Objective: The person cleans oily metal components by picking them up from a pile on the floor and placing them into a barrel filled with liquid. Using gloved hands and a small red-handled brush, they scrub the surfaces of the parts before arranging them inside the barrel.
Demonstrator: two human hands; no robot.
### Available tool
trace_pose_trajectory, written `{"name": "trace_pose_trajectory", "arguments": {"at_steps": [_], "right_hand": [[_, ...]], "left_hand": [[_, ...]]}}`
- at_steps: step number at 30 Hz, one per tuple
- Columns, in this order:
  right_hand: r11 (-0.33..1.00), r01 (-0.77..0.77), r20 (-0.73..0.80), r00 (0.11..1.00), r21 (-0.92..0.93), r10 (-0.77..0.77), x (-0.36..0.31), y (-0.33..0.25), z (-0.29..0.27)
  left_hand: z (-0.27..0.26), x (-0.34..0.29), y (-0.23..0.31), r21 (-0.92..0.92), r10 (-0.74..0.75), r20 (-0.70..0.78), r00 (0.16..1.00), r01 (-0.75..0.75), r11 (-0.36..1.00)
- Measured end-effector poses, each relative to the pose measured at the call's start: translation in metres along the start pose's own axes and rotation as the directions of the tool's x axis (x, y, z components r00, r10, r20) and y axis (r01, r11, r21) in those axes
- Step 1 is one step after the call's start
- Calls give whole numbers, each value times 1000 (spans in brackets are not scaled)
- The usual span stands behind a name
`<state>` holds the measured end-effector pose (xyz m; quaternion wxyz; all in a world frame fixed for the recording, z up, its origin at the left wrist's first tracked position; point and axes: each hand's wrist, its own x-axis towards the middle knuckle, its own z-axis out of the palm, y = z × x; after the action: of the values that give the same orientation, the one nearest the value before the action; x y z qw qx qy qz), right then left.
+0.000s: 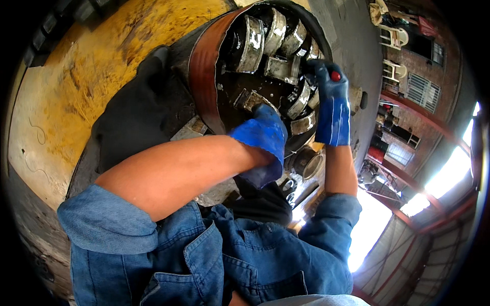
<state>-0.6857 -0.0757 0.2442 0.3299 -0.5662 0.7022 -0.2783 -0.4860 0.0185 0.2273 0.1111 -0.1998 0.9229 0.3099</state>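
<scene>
My left hand (268, 122), in a blue rubber glove, reaches into a round drum (205, 71) with a reddish-brown rim. Its fingers close on the near edge of a curved metal piece (249, 99), wet and shaped like a half-ring, low in the dark liquid. At the drum's right rim my right hand (329, 81), gloved in blue as well, is curled closed. A small red rounded end (335, 76) shows at its fist; the rest of what it grips is hidden. Several more wet metal half-rings (253, 43) lie heaped in the drum's far and right parts.
Left of the drum stretches a worn yellow surface (112, 66), with a black cloth-like heap (140, 112) beside it. Below the drum on the right sits a round metal part (309, 164). White plastic chairs (393, 36) stand near a brick wall at the far right.
</scene>
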Motion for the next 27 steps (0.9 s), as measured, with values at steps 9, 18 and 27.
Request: {"name": "trace_pose_trajectory", "arguments": {"at_steps": [9,18,27], "right_hand": [[998,-15,18,1000,66,14,31,-31,-1],[906,-121,-264,934,406,243,171,13,-37],[763,-60,-261,920,644,293,132,60,-26]], "left_hand": [[4,8,-4,5,9,13,1000,-9,1000],[15,20,-4,-16,-33,-38,999,33,999],[7,9,1,-26,-29,-103,994,27,999]]}}
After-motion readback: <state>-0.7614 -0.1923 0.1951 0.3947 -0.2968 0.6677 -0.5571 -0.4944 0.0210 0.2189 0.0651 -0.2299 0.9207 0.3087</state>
